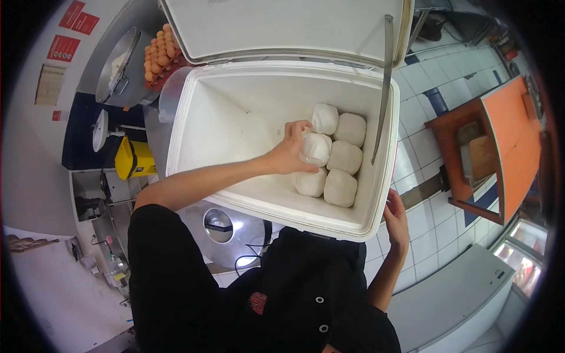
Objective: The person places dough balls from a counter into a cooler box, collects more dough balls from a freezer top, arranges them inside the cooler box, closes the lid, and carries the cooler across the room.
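Inside the white cooler box point(215, 206), several pale dough balls point(344, 157) sit side by side in two rows against its right end. My left hand point(289, 152) reaches in from the left, with thumb and fingers curved around one dough ball point(316, 149) in the row nearer the middle. That ball seems to have thin clear plastic about it, and the hand hides part of its left side. My right hand point(396, 219) is outside the box, its bent fingers against the right front corner. Its fingertips are partly hidden by the wall.
The cooler's lid point(282, 26) stands raised at the back, with a metal stay point(384, 88) at its right. A tray of eggs point(160, 54), a large metal pot point(134, 76) and a yellow container point(134, 157) are on the left. An orange table point(509, 141) stands right.
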Action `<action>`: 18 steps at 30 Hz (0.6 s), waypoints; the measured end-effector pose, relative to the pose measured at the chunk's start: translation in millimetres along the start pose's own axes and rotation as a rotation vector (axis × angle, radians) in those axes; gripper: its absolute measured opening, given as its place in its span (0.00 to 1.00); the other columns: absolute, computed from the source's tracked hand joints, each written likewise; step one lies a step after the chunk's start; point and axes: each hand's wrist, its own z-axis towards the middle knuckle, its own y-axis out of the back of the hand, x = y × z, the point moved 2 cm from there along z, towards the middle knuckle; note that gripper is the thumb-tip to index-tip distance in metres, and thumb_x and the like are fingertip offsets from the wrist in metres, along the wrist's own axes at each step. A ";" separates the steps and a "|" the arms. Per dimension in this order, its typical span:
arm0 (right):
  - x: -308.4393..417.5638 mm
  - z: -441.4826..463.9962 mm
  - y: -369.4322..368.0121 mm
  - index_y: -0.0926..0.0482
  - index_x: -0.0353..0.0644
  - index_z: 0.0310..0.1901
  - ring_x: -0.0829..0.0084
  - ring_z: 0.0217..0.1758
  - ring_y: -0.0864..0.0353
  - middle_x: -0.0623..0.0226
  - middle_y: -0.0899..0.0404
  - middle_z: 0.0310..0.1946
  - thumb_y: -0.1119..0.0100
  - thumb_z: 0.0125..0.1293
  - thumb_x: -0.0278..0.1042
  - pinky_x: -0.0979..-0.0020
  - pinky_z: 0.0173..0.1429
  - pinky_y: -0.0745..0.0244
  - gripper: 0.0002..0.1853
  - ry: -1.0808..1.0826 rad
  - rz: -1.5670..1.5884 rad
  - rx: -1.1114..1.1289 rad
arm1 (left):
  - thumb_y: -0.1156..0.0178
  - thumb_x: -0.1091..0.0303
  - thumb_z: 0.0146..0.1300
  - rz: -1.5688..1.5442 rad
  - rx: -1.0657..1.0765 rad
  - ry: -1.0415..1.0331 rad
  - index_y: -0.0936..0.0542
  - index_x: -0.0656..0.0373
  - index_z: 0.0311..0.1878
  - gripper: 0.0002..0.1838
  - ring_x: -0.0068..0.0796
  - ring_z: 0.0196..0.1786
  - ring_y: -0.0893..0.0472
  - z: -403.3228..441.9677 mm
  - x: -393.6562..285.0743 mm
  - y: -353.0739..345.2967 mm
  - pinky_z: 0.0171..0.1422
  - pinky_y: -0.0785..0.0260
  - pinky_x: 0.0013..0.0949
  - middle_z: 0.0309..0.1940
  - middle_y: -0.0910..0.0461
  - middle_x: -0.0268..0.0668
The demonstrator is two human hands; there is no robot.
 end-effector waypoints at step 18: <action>-91.1 -153.1 -75.1 0.19 0.40 0.57 0.76 0.53 0.19 0.67 0.16 0.50 0.39 0.76 0.35 0.70 0.61 0.23 0.13 -0.066 0.003 -0.219 | 0.34 0.80 0.57 -0.243 0.526 -0.643 0.16 0.61 0.55 0.20 0.47 0.57 0.17 -116.7 -199.8 89.2 0.61 0.25 0.45 0.54 0.16 0.47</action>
